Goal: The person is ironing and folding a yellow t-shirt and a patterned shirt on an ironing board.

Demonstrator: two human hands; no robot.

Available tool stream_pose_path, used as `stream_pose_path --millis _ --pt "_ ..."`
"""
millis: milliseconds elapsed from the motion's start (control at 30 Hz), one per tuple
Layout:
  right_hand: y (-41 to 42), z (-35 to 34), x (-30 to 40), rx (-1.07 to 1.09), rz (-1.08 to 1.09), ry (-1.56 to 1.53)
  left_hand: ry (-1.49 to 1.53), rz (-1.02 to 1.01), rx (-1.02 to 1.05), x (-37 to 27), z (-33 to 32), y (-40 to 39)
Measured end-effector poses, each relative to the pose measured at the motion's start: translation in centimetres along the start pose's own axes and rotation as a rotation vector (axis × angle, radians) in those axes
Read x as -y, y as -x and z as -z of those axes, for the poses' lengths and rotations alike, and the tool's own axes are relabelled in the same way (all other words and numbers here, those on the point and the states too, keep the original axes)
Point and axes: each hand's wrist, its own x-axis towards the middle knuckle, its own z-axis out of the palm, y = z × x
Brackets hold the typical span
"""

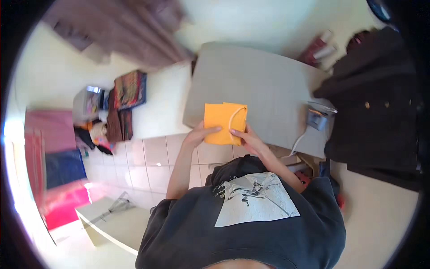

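A folded yellow-orange cloth (218,116) with pale curved trim is held up before me, over the near edge of a grey padded ironing surface (262,77). My left hand (199,133) grips its left side, thumb on the front. On the lower right, my right hand (250,138) pinches the cloth, the thumb lying by the trim. The fingers behind the cloth are hidden. To the right, a clothes iron (317,117) rests on the grey surface, its pale cord (299,143) running over the near edge.
Folded patterned cloths (129,90) and a heap of mixed fabric (95,134) lie at left. Dark garments (376,111) hang at right; a brownish curtain-like cloth (134,30) hangs upper left. A low table (114,222) stands lower left on the tiled floor (154,168).
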Motion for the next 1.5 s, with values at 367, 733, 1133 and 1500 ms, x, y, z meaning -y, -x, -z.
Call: stream_pose_path --millis 367,733,1133,1500 --pt "-4.2 -17.1 -8.3 0.660 -0.254 1.057 0.867 -0.481 0.276 17.0 11.9 23.1" --pt "-7.2 -23.9 -22.8 0.164 -0.354 0.380 0.937 -0.531 -0.421 15.7 19.0 27.7" --pt "-19.9 -25.7 -29.1 0.003 -0.108 0.404 0.384 -0.370 -0.412 9.1 35.7 21.0" --pt "-32.8 -31.3 -31.3 -0.154 -0.132 0.694 0.211 -0.344 -0.564 7.1 51.2 15.4"
